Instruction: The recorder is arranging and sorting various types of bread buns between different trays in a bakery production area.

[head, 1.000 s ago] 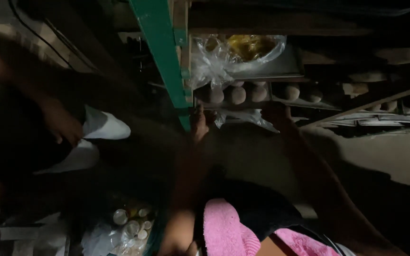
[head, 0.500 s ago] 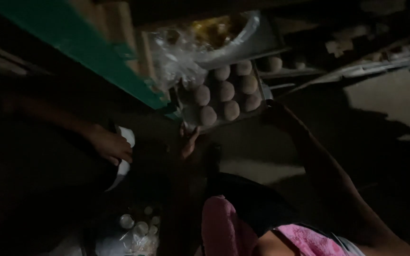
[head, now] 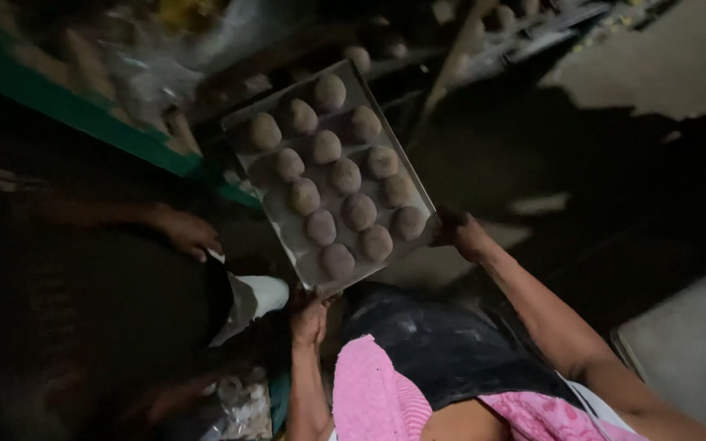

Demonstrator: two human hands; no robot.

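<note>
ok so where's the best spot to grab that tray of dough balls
By its near rim, one hand at each near corner, as the left hand and right hand do now. The tray is flat and wide with dough balls across it, so gripping the bare rim from both sides should keep it level.

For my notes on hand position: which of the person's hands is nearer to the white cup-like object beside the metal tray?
Left. The left hand grips the tray's near corner, next to the white cup-like object; the right hand holds the opposite edge, farther away.
</note>
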